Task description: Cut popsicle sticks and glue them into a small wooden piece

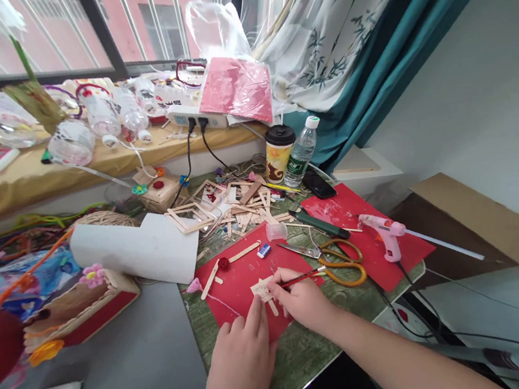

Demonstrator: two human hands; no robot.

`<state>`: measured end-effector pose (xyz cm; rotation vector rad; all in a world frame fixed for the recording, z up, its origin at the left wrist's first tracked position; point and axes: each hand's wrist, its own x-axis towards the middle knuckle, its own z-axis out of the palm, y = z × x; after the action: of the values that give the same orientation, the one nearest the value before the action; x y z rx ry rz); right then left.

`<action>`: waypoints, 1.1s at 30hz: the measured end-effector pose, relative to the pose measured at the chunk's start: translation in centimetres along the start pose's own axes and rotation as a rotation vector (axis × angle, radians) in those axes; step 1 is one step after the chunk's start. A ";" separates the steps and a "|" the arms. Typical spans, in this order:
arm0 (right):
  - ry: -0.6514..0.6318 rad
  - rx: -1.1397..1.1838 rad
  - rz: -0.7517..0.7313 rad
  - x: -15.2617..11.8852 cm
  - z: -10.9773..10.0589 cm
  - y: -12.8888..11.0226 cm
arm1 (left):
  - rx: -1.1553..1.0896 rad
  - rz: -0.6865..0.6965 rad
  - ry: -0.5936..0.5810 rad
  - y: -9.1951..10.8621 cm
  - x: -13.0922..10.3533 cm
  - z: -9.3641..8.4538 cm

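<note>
My right hand (302, 298) is closed around a red and black pencil (303, 275), its fingertips over a small pale wooden piece (262, 290). A short craft stick (273, 308) pokes out below that piece. From the left, my left hand (246, 346) touches the piece's lower edge with an extended finger. Both hands are over a red sheet (235, 289). On the same sheet lie a blue and white eraser (264, 250), two joined sticks with a dark red rose (224, 263), and a small clear cup (277, 231).
Scissors with yellow handles (342, 261) lie right of the pencil. A pink glue gun (387, 234) rests on another red sheet (410, 256). Farther back are loose sticks (251, 205), a lidded paper cup (278, 152), a water bottle (301, 154) and a phone (319, 183).
</note>
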<state>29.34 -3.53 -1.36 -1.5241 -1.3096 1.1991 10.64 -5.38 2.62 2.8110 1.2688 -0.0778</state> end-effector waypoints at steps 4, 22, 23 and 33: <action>-0.016 0.017 0.009 0.1 -0.1 -0.3 | -0.002 0.001 0.001 0.0 0.0 0.1; 0.009 -0.088 0.024 0.2 -0.1 -0.4 | 0.010 0.011 -0.007 0.0 -0.1 0.1; 0.011 -0.089 0.021 0.2 -0.1 -0.4 | 0.011 0.010 -0.008 0.0 0.0 0.1; -0.009 -0.091 0.011 0.2 -0.1 -0.6 | 0.017 0.008 -0.003 0.0 0.0 0.2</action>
<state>29.31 -3.25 -0.79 -1.5942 -1.3800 1.1680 10.65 -5.43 2.43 2.8287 1.2621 -0.0922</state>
